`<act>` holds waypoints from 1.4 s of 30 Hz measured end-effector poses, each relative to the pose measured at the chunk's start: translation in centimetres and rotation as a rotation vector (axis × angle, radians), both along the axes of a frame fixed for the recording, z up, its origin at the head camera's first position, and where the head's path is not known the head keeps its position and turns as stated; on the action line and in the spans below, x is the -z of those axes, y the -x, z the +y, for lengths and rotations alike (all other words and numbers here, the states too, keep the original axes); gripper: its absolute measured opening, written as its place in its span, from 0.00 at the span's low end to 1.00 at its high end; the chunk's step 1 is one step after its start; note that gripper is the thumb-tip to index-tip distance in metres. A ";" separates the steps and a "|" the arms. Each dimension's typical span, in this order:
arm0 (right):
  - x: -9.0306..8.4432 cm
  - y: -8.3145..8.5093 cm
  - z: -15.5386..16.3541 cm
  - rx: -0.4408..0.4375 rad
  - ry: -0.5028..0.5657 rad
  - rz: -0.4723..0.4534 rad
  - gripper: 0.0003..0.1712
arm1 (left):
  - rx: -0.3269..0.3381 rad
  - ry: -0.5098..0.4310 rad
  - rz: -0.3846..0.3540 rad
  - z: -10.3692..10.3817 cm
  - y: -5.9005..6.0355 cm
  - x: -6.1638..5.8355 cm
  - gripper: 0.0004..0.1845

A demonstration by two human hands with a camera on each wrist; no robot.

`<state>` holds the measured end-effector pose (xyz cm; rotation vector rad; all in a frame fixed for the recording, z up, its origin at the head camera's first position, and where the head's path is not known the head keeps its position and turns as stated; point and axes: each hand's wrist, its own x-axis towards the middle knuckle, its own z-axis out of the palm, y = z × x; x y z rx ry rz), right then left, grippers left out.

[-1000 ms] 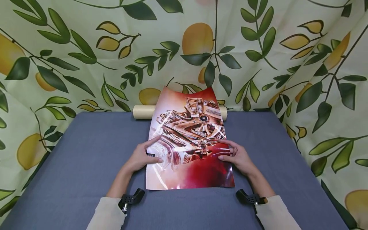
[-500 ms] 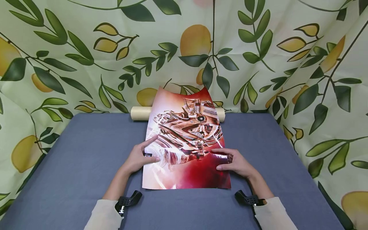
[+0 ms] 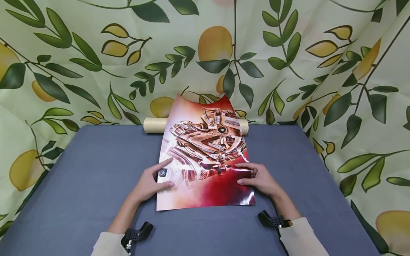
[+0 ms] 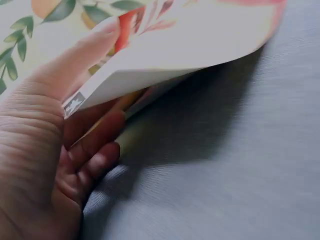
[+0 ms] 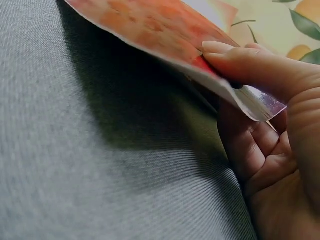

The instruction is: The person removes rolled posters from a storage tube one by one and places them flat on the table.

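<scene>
Poster [image 3: 205, 156] lengthwise away from person, side edges in both hands.

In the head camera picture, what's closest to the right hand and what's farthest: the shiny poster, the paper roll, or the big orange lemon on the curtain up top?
1. Poster: pinched at its right edge by the right hand.
2. Roll: behind the poster, at the table's far edge.
3. Lemon: on the curtain above the roll, farthest back.
</scene>
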<state>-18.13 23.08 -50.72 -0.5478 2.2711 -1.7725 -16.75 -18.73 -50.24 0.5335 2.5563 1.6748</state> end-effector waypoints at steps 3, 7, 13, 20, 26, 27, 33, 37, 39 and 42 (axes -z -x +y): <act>0.1 -0.1 -0.3 -0.003 0.018 0.006 0.29 | 0.020 0.106 0.004 -0.3 -1.7 -0.1 0.54; 0.1 -0.4 -0.3 0.013 0.037 0.013 0.30 | 0.039 0.188 -0.007 0.1 -2.3 -0.3 0.60; 0.3 -0.9 -0.2 0.007 0.034 0.031 0.31 | -0.010 0.146 -0.037 0.3 -2.2 -0.2 0.57; 0.3 -2.1 0.8 -0.077 -0.019 0.076 0.41 | -0.035 0.136 -0.036 0.7 -1.8 -0.1 0.53; 0.2 -2.5 0.1 -0.024 -0.103 0.062 0.39 | -0.080 0.099 -0.022 0.6 -2.1 -0.1 0.47; 0.2 -2.5 -0.2 0.004 -0.109 0.062 0.38 | -0.091 0.084 -0.017 0.5 -2.1 -0.1 0.45; 0.4 -2.7 -1.0 0.162 -0.046 0.088 0.30 | -0.137 0.018 0.012 0.7 -2.2 0.1 0.34; 0.5 -2.7 -1.1 0.201 0.009 0.130 0.25 | -0.165 -0.009 0.032 0.9 -2.1 0.2 0.28; 0.6 -2.7 -1.1 0.197 0.020 0.142 0.24 | -0.171 -0.022 0.037 1.1 -2.3 -0.1 0.27; 0.5 -2.8 -0.7 0.159 -0.001 0.105 0.27 | -0.171 -0.023 0.045 1.0 -2.2 -0.1 0.27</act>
